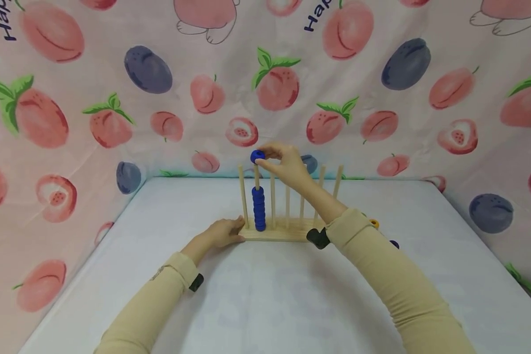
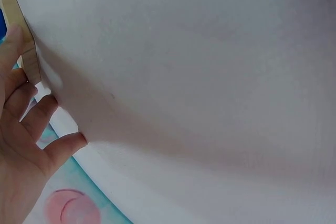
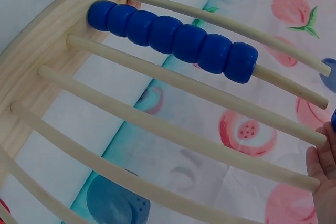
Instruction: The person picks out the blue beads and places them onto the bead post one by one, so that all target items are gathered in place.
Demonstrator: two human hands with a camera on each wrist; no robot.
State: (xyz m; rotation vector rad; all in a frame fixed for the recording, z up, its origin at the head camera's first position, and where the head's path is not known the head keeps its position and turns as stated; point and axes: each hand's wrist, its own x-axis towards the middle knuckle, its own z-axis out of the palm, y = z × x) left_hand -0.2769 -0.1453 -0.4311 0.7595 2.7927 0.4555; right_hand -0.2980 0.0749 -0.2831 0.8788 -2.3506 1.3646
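A wooden bead rack stands on the white table, its upright pegs rising from a flat wooden base (image 1: pixel 283 234). Several blue beads (image 1: pixel 258 209) are stacked on the second peg from the left; the right wrist view shows the same row of beads (image 3: pixel 173 40) with the bare peg tip beyond them. My right hand (image 1: pixel 289 166) pinches one more blue bead (image 1: pixel 254 156) between thumb and fingers, right at that peg's top. Low on the left, my left hand (image 1: pixel 222 233) grips the end of the base, seen in the left wrist view as a wooden corner (image 2: pixel 31 61).
Right of the rack, partly behind my right forearm, lie a yellow bead (image 1: pixel 374 223) and a dark blue bead (image 1: pixel 395 244). The other pegs (image 1: pixel 273 201) carry no beads where they show. Fruit-printed cloth (image 1: pixel 265 98) hangs behind the table.
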